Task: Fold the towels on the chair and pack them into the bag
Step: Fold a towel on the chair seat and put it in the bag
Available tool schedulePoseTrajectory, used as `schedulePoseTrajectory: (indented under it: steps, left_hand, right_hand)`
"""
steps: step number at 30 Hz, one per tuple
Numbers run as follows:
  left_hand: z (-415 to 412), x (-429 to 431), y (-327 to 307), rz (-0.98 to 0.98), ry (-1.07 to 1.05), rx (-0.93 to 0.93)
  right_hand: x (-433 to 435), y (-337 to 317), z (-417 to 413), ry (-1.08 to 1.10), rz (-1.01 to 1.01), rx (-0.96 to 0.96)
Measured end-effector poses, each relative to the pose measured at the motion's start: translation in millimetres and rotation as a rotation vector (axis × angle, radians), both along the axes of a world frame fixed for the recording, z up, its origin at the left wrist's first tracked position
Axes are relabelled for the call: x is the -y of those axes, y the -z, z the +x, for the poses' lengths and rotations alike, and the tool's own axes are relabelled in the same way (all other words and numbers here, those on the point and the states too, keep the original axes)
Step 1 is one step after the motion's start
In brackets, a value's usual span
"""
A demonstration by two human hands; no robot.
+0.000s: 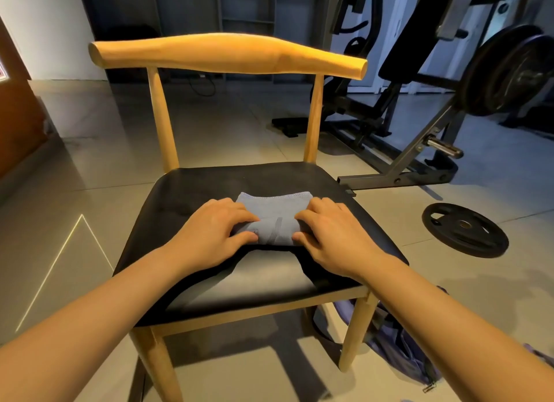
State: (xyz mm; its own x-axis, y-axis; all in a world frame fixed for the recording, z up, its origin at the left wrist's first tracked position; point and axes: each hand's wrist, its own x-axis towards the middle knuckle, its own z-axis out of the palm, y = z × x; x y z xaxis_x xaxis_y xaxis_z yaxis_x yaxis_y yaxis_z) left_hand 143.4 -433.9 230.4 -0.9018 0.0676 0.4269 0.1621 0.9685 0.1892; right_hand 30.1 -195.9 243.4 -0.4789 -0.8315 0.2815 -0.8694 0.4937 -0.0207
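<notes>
— What is nearest to you?
— My left forearm (105,317) and my right forearm (449,311). Both are bare and reach forward from the two lower corners.
— And the biggest thing in front?
— The chair (227,53), a wooden frame with a black seat, standing on the tiled floor (90,161). Behind it, to the right, is a dark gym machine (419,71).
— Where is the bag?
— The bag (401,353) is purple and lies on the floor just beside the front right leg of the chair, partly hidden by my right forearm. Further right, a black weight plate (464,229) lies flat on the floor, apart from the chair.
— Your hands?
— My left hand (209,233) and my right hand (335,236) are on the seat, one at each side of the towel (274,218). The fingers (242,215) of both are curled and pinch the towel's sides against the thumbs.
— And the towel itself?
— It is grey-blue, folded small, in the middle of the seat. Its far edge lies flat and its near part is bunched between my hands.
</notes>
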Motion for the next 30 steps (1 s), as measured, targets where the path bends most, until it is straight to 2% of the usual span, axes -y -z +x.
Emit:
schedulePoseTrajectory:
  steps: [2, 4, 6, 8, 10, 12, 14, 16, 18, 20, 24, 27, 28, 30]
  left_hand:
    - [-4, 3, -4, 0.147, -0.027, 0.076]
    - [-4, 8, -11, 0.334, 0.0, 0.223]
    - [-3, 10, -15, 0.397, 0.024, 0.298]
    - [-2, 9, -12, 0.333, -0.029, 0.213]
    - [-2, 5, -6, 0.142, -0.039, -0.023]
    - [-1, -1, 0, -0.051, -0.005, -0.13]
    - [-1, -4, 5, -0.147, -0.019, -0.081]
    - [-2, -2, 9, -0.192, -0.06, -0.019]
    - [-4, 1, 11, -0.179, -0.096, 0.004]
    - [-8, 3, 7, -0.101, -0.115, 0.035]
    - [-15, 11, -1, 0.139, -0.068, 0.171]
    - [-15, 21, -2, 0.408, -0.067, 0.266]
    - [-14, 21, -1, 0.422, -0.065, 0.256]
    - [-11, 20, 2, 0.202, -0.05, 0.069]
  right_hand:
    - [-2, 3, 3, -0.019, 0.016, -0.074]
    - [-4, 3, 2, -0.049, 0.012, -0.009]
    - [-4, 0, -3, -0.078, 0.007, 0.099]
    - [-2, -7, -9, -0.084, 0.06, 0.193]
    - [2, -11, -13, -0.052, 0.11, 0.268]
    - [6, -9, -15, -0.011, 0.091, 0.275]
    - [10, -2, -13, 0.04, 0.047, 0.174]
    - [10, 1, -8, 0.047, -0.02, -0.004]
    - [7, 1, -5, -0.019, -0.04, -0.092]
    - [5, 1, -5, -0.041, -0.021, -0.078]
    - [12, -4, -9, -0.021, -0.01, 0.027]
    - [15, -17, -14, -0.023, 0.008, 0.217]
    - [15, -21, -15, -0.012, 0.02, 0.288]
    - [16, -23, -19, 0.008, 0.055, 0.377]
